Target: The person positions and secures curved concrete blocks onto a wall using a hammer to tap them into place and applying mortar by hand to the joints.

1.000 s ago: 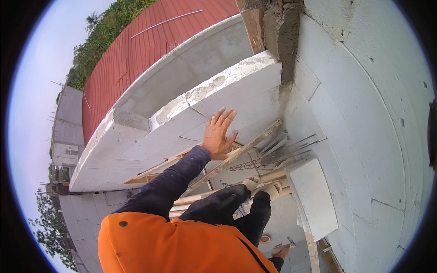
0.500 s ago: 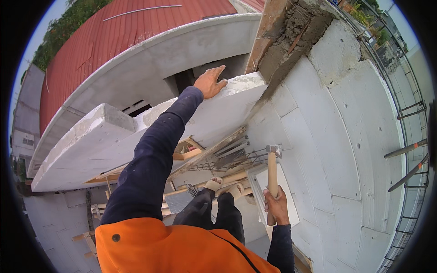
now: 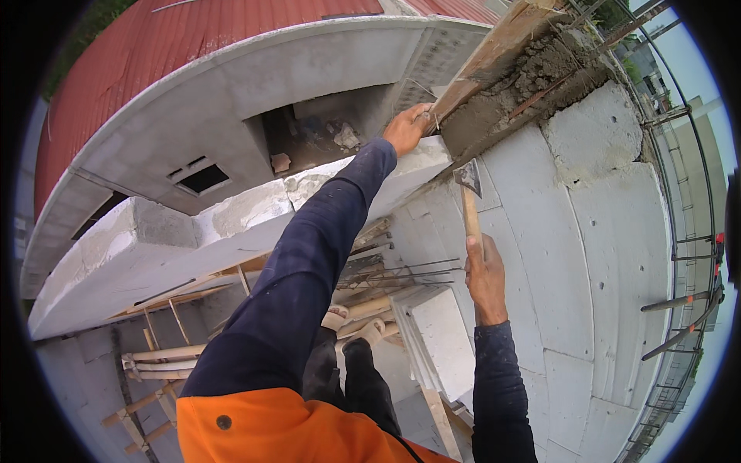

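Observation:
At the near end of a rough wooden board, my left hand has its fingers curled on the edge, just above the top of a white block wall. Wet grey mortar fills the corner beside the board. My right hand grips the wooden handle of a hammer-like tool, its metal head raised just below the mortar, in front of the pale block wall on the right.
A red metal roof and grey building lie beyond the wall. Below are bamboo poles, stacked white blocks and my sandaled feet. Rebar and tools with dark handles run along the right wall's outer edge.
My left hand has moved up and right along the wall top to the wooden board. My right hand has risen into view with the tool, lifting its head toward the mortared corner.

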